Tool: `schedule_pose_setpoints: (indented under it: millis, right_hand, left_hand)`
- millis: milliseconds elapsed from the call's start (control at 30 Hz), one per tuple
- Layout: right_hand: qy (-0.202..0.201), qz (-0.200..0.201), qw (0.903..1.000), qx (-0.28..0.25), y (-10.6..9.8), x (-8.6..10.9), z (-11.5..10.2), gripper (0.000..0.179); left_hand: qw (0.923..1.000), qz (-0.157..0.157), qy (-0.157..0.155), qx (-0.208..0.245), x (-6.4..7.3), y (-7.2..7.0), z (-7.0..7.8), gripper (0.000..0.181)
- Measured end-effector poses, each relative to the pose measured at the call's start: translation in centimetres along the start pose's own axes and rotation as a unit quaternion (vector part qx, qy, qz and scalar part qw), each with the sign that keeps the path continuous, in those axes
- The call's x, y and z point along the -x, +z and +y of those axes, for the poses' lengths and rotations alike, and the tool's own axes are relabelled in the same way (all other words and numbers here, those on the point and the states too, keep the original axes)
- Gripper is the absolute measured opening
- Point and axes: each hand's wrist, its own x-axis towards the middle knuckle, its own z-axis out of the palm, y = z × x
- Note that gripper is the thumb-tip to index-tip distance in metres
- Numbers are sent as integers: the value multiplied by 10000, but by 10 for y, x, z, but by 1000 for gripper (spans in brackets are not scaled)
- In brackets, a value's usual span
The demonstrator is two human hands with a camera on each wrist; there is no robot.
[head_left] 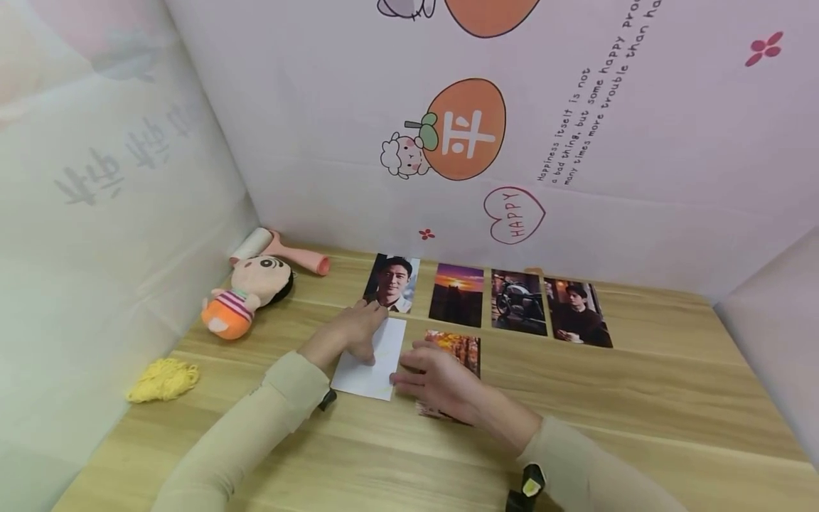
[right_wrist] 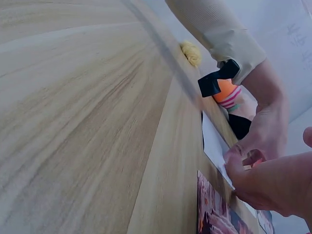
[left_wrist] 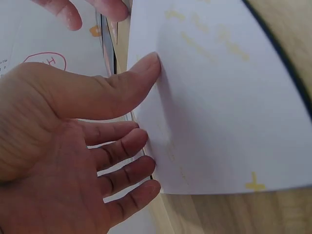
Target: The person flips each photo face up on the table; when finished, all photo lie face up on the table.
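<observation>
A blank-backed white photo card (head_left: 363,377) lies on the wooden table, its underside image hidden; faint yellow marks show on the white back (left_wrist: 219,112). My left hand (head_left: 350,333) rests on its left and far part, with the thumb (left_wrist: 141,73) on the white surface and the other fingers relaxed at the edge. At the card's right edge are the fingertips of my right hand (head_left: 441,380), its fingers loosely extended. That hand reaches over an autumn-trees photo (head_left: 457,344) and covers part of it.
Along the back wall lie a portrait photo (head_left: 392,284), a sunset photo (head_left: 457,295), a motorcycle photo (head_left: 520,304) and a photo of a seated person (head_left: 581,314). At the left are a pink lint roller (head_left: 297,254), a plush doll (head_left: 239,302) and yellow yarn (head_left: 163,380).
</observation>
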Motion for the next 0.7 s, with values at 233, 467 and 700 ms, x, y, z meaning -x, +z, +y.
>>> schedule_pose_setpoints:
  millis: [233, 467, 700]
  right_hand:
    - [-95, 81, 9998, -124, 5, -5, 2, 70]
    - [-145, 133, 9997, -173, 0, -6, 6, 75]
    - [-139, 339, 9989, -275, -2, -10, 6, 11]
  left_hand:
    - [9999, 9, -60, -104, -6, -2, 1, 91]
    - [9998, -128, -161, -59, -13, -5, 0, 93]
    - [9995, -178, -242, -99, -15, -3, 2, 97]
